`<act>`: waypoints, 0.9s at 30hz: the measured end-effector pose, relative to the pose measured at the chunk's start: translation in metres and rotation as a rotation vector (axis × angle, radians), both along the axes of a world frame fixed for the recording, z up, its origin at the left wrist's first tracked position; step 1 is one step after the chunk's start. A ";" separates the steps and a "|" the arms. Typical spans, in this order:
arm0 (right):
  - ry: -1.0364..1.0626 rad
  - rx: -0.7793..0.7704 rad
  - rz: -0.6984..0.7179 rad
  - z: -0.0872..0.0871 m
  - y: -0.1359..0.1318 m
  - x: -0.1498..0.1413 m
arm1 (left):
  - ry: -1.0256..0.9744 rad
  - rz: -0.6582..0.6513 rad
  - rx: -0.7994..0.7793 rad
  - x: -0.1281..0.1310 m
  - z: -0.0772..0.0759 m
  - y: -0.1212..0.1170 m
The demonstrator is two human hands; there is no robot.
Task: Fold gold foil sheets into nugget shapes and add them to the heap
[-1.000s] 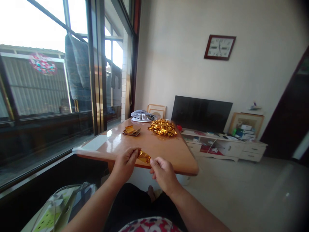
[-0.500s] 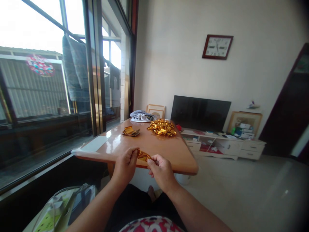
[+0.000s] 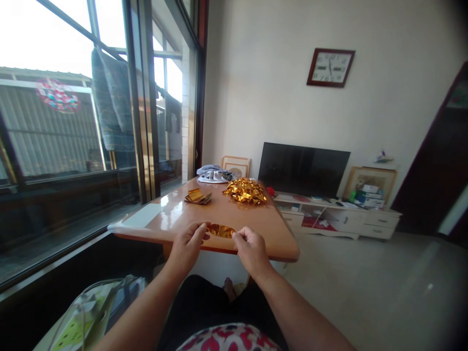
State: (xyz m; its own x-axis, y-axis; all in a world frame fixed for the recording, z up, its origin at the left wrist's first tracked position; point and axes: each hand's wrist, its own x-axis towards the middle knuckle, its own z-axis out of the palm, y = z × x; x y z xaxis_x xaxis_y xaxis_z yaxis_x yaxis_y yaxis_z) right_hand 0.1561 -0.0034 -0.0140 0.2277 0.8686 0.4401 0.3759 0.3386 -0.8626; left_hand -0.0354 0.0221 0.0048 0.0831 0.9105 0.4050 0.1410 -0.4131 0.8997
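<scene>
As both hands point(image 3: 187, 248) pinch its ends, the gold foil strip point(image 3: 220, 231) bows upward.

Daylight from the window point(image 3: 168, 73), blown-out sky point(image 3: 47, 34), glare on glossy tabletop point(image 3: 171, 207), glinting gold foil point(image 3: 221, 230), dark curved edges

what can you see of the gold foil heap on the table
The heap of gold foil is a loose mound of many small folded or crumpled pieces, shiny metallic gold with orange glints. It sits directly on the glossy orange-brown table, near the far end. A grey cloth bundle lies just beyond it to the left, apparently not touching. Neither the left hand nor the right hand touches it.
</scene>
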 end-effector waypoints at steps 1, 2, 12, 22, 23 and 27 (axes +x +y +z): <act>-0.024 0.010 -0.010 0.000 0.001 0.001 | -0.011 0.005 -0.005 0.000 -0.001 0.001; -0.044 0.016 -0.013 0.000 0.001 0.002 | -0.018 0.013 -0.009 0.000 -0.003 0.002; -0.362 0.098 -0.153 0.006 -0.007 -0.001 | 0.211 0.243 0.117 0.009 -0.017 0.004; -0.488 0.163 -0.189 0.005 -0.005 -0.002 | 0.280 0.283 0.191 0.010 -0.024 0.004; -0.473 0.173 -0.169 0.004 -0.004 -0.001 | 0.260 0.263 0.202 0.010 -0.025 0.004; -0.425 0.273 -0.121 0.001 -0.004 0.002 | 0.224 0.175 0.264 0.009 -0.028 0.004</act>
